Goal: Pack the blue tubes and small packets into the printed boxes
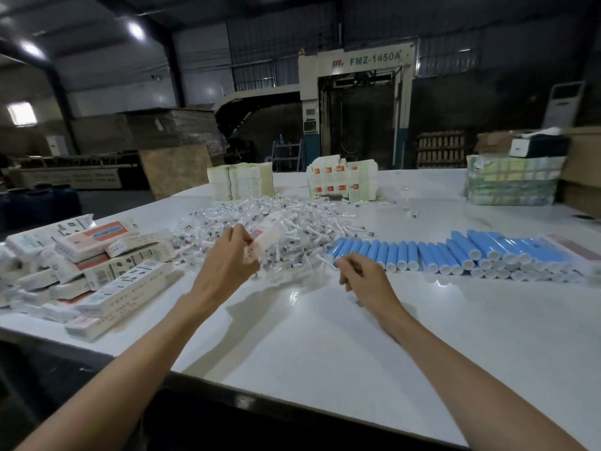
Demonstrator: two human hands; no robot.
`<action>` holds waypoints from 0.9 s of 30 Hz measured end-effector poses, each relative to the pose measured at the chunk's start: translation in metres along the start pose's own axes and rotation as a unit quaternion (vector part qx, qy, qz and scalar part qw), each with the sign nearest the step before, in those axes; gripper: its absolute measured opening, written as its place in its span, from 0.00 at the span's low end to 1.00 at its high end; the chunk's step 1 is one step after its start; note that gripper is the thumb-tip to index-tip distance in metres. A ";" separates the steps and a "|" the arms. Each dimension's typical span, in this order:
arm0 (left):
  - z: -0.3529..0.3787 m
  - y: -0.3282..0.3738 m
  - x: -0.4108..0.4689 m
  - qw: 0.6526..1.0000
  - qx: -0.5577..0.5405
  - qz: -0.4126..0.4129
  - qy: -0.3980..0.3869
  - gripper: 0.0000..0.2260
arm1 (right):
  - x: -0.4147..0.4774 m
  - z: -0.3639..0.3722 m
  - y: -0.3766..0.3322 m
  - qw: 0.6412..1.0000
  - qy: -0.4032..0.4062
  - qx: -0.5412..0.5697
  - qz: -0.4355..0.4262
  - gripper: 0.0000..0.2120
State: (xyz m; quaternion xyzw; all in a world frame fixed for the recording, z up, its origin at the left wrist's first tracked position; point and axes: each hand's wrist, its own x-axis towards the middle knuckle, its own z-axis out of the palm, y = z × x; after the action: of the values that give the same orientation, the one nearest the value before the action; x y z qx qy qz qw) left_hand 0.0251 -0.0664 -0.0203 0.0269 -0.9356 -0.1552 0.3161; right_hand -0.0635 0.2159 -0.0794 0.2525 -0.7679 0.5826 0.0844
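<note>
White table [325, 346] in a dim warehouse. Motion blur hides the print on the box [265, 237] that the left hand [227, 266] grips by its near end, above the heap of small packets [286, 216]. The right hand [364, 276] curls just beside the row of blue tubes [455, 252]; whether it pinches anything is unclear. Packed boxes [97, 268] lie piled at left.

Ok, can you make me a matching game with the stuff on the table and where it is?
Things:
1 tubes
2 packets
3 box pile
4 left hand

Places:
A heaped in the middle
B holding a box
C in a row on the right
D stacked on the left

Pairs: 1-C, 2-A, 3-D, 4-B
</note>
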 end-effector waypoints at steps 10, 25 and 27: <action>0.078 0.112 -0.022 0.992 -0.003 0.111 -0.055 0.30 | 0.000 0.001 -0.014 0.957 0.044 0.274 0.082 0.18; 0.100 0.120 0.015 0.814 -0.546 -0.087 -0.180 0.15 | 0.028 -0.071 0.012 0.956 0.266 0.009 0.121 0.04; 0.107 0.116 0.016 0.732 -0.642 -0.137 -0.183 0.16 | 0.037 -0.086 0.027 0.952 0.240 -0.127 0.144 0.07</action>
State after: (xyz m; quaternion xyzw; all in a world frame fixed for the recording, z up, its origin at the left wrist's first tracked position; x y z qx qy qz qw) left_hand -0.0459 0.0705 -0.0561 -0.0837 -0.6397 -0.7619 0.0563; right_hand -0.1223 0.2909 -0.0602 -0.0206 -0.8212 0.5292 0.2127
